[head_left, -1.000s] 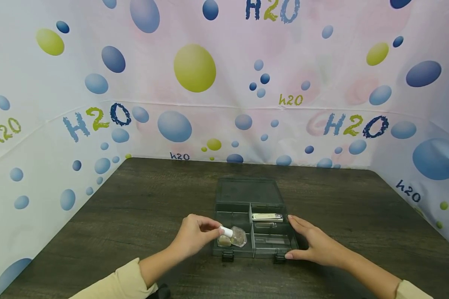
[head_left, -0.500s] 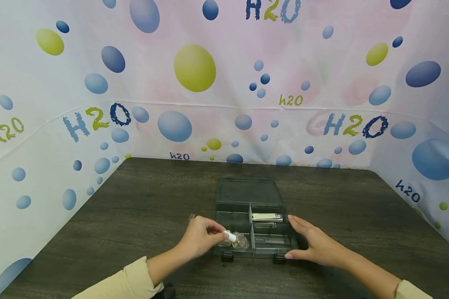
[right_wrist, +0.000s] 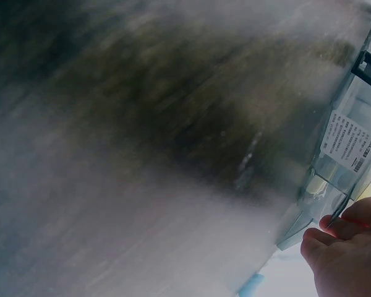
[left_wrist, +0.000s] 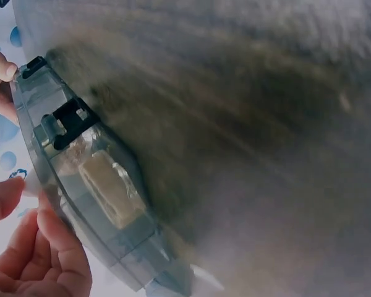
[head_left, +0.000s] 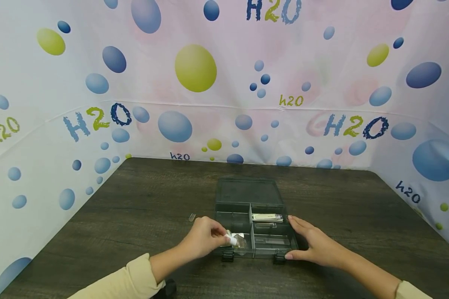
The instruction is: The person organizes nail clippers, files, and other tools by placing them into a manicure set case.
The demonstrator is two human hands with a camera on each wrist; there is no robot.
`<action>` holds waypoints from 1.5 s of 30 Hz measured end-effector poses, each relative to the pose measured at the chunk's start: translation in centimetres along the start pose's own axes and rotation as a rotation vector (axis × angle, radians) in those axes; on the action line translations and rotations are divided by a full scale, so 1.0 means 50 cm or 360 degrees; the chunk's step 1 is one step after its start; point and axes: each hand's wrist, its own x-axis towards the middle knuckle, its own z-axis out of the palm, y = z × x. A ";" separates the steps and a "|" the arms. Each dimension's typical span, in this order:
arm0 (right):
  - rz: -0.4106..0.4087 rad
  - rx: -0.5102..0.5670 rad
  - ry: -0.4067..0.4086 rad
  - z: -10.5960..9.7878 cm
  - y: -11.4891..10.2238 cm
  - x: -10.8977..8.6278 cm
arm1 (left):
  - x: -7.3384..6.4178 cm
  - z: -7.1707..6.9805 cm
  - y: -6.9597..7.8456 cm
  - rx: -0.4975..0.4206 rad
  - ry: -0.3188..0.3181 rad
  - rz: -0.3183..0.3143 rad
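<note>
- Step in hand, as I judge it: setting a small clear bottle [head_left: 240, 242] into the front left compartment [head_left: 249, 236] of a translucent divided box [head_left: 271, 252], whose lid [head_left: 248, 191] lies open at the back
- The left hand [head_left: 203, 237] pinches the bottle's white cap [head_left: 232, 240] between thumb and fingers; the bottle slants, cap toward the hand, and whether it touches the compartment's bottom cannot be told
- A beige block [left_wrist: 111, 189] sits in that same compartment, just beside the bottle, so room looks tight
- The right hand [head_left: 316, 245] has its fingers extended against the box's right side and its thumb at the front corner, apparently steadying it
- A nail clipper [head_left: 267, 217] already lies in the back right compartment [head_left: 275, 227]
- The next move likely calls for laying the bottle flat, letting go of the cap, then fetching the small clear piece [head_left: 192, 217] on the surface [head_left: 134, 216], left of the box
</note>
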 end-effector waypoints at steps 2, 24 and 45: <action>0.0004 -0.0001 -0.0002 0.000 0.000 0.000 | 0.000 -0.002 0.000 0.0045 -0.0032 0.0026; -0.0015 -0.0010 0.0010 0.001 0.001 0.000 | 0.032 -0.023 0.027 0.0870 -0.0415 0.0008; -0.0002 -0.0007 0.0021 0.000 0.002 -0.003 | 0.030 -0.032 0.007 0.0730 -0.0217 0.0177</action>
